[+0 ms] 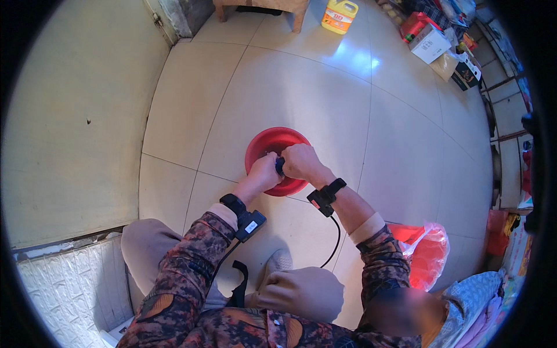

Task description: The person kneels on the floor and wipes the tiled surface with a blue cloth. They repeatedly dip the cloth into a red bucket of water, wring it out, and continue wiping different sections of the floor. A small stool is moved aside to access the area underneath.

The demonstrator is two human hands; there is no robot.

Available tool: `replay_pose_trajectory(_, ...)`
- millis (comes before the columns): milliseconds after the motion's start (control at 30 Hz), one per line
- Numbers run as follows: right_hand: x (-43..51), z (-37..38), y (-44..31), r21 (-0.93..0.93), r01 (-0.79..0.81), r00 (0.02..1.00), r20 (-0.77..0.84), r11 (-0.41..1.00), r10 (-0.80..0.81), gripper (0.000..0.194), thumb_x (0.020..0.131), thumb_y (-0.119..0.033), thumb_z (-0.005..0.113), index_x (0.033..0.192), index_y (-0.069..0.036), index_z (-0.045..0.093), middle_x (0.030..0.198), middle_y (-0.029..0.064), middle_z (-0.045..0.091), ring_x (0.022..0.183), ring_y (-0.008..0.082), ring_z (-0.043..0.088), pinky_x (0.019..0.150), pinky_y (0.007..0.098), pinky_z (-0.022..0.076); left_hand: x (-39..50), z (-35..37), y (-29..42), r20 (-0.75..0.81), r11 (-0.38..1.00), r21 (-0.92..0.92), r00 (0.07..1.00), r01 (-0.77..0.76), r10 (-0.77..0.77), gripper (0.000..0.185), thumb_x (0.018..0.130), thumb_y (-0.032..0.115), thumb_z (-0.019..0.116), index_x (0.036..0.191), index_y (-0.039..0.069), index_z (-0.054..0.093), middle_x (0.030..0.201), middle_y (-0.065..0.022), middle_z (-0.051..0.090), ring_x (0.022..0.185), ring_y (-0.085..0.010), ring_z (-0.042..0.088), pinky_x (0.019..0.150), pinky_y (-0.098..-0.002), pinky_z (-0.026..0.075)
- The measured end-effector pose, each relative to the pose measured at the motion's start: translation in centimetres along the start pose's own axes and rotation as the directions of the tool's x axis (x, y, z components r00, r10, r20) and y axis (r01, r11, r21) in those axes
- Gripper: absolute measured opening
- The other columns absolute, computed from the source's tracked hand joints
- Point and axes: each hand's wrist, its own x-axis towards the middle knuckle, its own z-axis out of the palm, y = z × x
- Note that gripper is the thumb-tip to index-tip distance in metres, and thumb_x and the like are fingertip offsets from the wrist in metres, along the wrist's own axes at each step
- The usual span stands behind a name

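Note:
A red plastic basin [287,189] stands on the tiled floor in front of me, in the middle of the head view. Over it my left hand [264,170] and my right hand [300,160] come together, both closed around a dark, bunched item [280,166] that looks like wet cloth. Only a small part of it shows between my fists, so its kind is not certain. What lies inside the basin is mostly hidden by the hands. Each wrist wears a black strap with a small box and a cable.
A yellow plastic jug [339,18] stands by a wooden furniture leg [299,21] at the top. Boxes [430,43] and bags lie at upper right. A red bin with a plastic liner [428,252] is near my right elbow. A pale door panel [78,122] borders the left.

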Motion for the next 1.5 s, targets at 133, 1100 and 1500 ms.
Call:
replay_pose_trajectory(133,1.3,0.6,1.2,0.151,-0.082,0.958,0.285,0.985,0.036,0.018,0.061,-0.017,0.074,0.073,-0.003,0.073,0.077,0.0180,0.070,0.073,0.0318,0.069,0.063,0.0422,0.0536,-0.1,0.6,-0.7,-0.189,0.979,0.084,0.962,-0.185,0.198,0.032,0.074,0.011,0.075,0.098,0.004,0.054,0.100,-0.0189,0.065,0.093,-0.0406,0.063,0.081,-0.0439,0.052)
replay_pose_trajectory(1100,0.7,0.7,-0.3,0.106,0.021,0.997,0.069,0.994,-0.028,0.017,0.068,-0.010,0.066,0.082,-0.004,0.072,0.081,0.0196,0.070,0.080,0.0364,0.068,0.070,0.0453,0.0545,-0.4,-0.8,0.4,-0.056,0.999,0.033,0.998,-0.024,0.026,0.027,0.081,0.018,0.070,0.103,0.004,0.061,0.098,-0.0199,0.070,0.090,-0.0380,0.067,0.081,-0.0449,0.053)
replay_pose_trajectory(1500,-1.3,2.2,0.4,0.296,0.035,0.997,-0.076,0.955,-0.013,0.059,0.073,-0.011,0.072,0.129,-0.011,0.055,0.127,0.0173,0.060,0.110,0.0337,0.061,0.089,0.0438,0.0490,-0.9,-0.3,0.1,-0.097,0.992,-0.105,0.992,0.074,-0.084,0.023,0.082,0.012,0.067,0.100,0.003,0.057,0.093,-0.0199,0.069,0.086,-0.0348,0.069,0.077,-0.0422,0.054)
